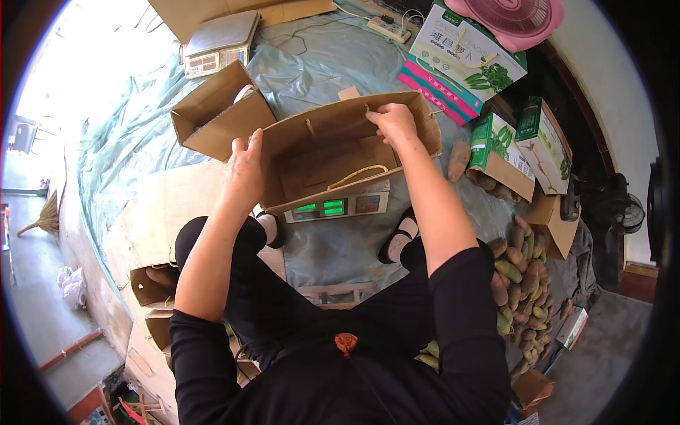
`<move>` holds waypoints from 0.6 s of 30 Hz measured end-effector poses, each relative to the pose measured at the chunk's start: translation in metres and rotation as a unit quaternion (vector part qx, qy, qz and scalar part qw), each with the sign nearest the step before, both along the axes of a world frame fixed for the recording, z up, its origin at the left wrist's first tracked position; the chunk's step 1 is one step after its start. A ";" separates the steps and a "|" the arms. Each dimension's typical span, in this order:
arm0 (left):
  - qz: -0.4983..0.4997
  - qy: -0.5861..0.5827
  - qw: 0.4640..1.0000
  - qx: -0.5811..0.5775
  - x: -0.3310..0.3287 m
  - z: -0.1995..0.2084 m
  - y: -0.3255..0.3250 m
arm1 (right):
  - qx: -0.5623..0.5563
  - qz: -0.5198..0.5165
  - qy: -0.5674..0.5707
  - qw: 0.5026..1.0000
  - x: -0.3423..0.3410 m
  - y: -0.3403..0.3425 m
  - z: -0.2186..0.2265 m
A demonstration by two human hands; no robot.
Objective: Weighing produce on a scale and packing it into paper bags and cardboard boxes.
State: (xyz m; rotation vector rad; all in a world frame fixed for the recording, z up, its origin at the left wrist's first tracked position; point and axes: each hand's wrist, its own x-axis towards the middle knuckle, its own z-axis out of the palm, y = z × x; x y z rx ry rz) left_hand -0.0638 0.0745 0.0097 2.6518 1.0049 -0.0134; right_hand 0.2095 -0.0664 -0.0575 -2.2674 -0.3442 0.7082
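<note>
In the head view, an open cardboard box [333, 126] stood tilted between the person's hands, above a scale [370, 205] with a lit green display (whether its weight rested there, I could not tell). The right hand [394, 125] had its fingers pinched together on the box's far wall, beside a cord end. The left hand [244, 164] lay against the left end; whether its fingers clamped the edge was unclear.

As far as could be judged, the opening of the box was done and one yellow cord handle [358, 175] was in place along the near side. On the far wall, only short cord ends showed, so that handle looked unfinished. No vegetables showed inside. A heap of root vegetables [528, 301] lay at the near right, outside the box, while a green-and-white carton [511, 176] farther off on the right already held some.
</note>
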 end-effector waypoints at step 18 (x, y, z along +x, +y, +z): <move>-0.001 0.023 1.000 0.000 0.003 -0.001 0.004 | -0.172 0.161 -0.279 0.931 -0.005 0.019 0.008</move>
